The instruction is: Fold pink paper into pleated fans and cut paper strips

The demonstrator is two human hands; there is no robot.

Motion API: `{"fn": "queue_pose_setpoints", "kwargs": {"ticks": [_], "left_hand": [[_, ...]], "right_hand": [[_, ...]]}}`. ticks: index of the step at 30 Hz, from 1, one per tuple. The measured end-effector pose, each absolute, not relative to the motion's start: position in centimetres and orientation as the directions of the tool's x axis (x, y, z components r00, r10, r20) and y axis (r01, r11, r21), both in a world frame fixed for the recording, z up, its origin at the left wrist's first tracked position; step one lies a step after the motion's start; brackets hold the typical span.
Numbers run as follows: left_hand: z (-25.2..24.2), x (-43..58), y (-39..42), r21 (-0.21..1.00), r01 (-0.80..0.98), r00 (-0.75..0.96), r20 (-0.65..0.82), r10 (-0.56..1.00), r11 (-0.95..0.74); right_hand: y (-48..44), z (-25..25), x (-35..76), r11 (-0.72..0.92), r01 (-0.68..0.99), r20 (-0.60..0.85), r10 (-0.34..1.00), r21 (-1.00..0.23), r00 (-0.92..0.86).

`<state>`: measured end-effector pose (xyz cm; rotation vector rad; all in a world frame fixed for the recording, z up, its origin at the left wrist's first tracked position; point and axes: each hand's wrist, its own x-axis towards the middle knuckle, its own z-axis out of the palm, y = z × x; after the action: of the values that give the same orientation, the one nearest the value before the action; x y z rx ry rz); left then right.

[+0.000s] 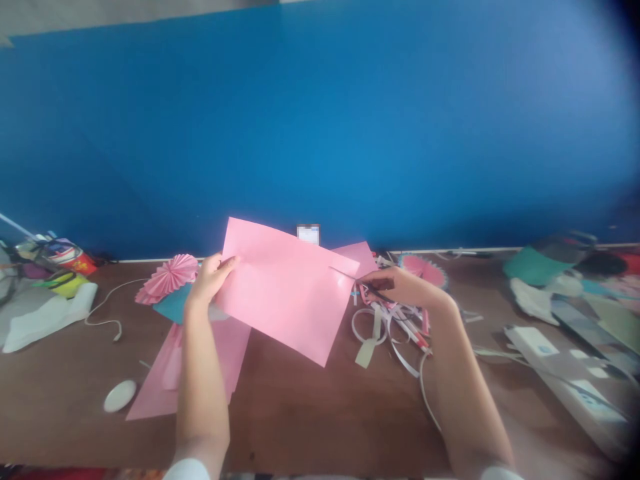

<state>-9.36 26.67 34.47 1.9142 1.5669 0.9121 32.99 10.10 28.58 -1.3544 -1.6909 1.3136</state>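
Observation:
A large sheet of pink paper (285, 287) is held up, tilted, above the brown table. My left hand (213, 277) pinches its left edge, thumb on the near face. At the sheet's right side my right hand (395, 283) is closed round the handles of a pair of scissors (367, 287). The blades lie across the paper near its upper right corner, with one blade showing on the near face. Behind my left hand is a pink pleated paper fan (173, 277), and more pink sheets (155, 387) lie under my left forearm.
Beyond my right hand lie paper strips (400, 333) and another pink rosette (424, 270). A power strip (565, 380) with cables is at the right. A white oval object (120, 395) sits at the left. A blue wall panel (320, 127) rises behind the table.

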Motion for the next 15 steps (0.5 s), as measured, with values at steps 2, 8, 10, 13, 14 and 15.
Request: {"fn": "queue_pose_setpoints", "kwargs": {"ticks": [2, 8, 10, 13, 14, 15], "left_hand": [[34.5, -9.4, 26.7, 0.726, 0.65, 0.131, 0.185, 0.974, -0.226], [34.2, -9.3, 26.8, 0.716, 0.661, 0.156, 0.163, 0.974, -0.225], [34.1, -9.1, 26.8, 0.719, 0.656, 0.167, 0.159, 0.973, -0.23], [33.9, -8.8, 26.9, 0.72, 0.654, 0.185, 0.146, 0.972, -0.233], [33.9, -8.7, 26.9, 0.719, 0.654, 0.191, 0.143, 0.971, -0.234], [33.9, -8.6, 26.8, 0.72, 0.652, 0.198, 0.141, 0.97, -0.238]], "right_hand": [[10.1, 28.5, 33.0, -0.006, 0.352, -0.122, 0.944, -0.936, -0.308], [10.1, 28.9, 32.6, 0.034, 0.383, -0.098, 0.943, -0.923, -0.318], [10.1, 29.3, 32.3, 0.021, 0.396, -0.116, 0.941, -0.918, -0.318], [10.1, 29.8, 32.0, -0.009, 0.418, -0.155, 0.935, -0.908, -0.318], [10.1, 29.8, 31.9, -0.01, 0.423, -0.161, 0.933, -0.906, -0.323], [10.1, 29.8, 31.9, -0.002, 0.429, -0.159, 0.93, -0.903, -0.33]]}}
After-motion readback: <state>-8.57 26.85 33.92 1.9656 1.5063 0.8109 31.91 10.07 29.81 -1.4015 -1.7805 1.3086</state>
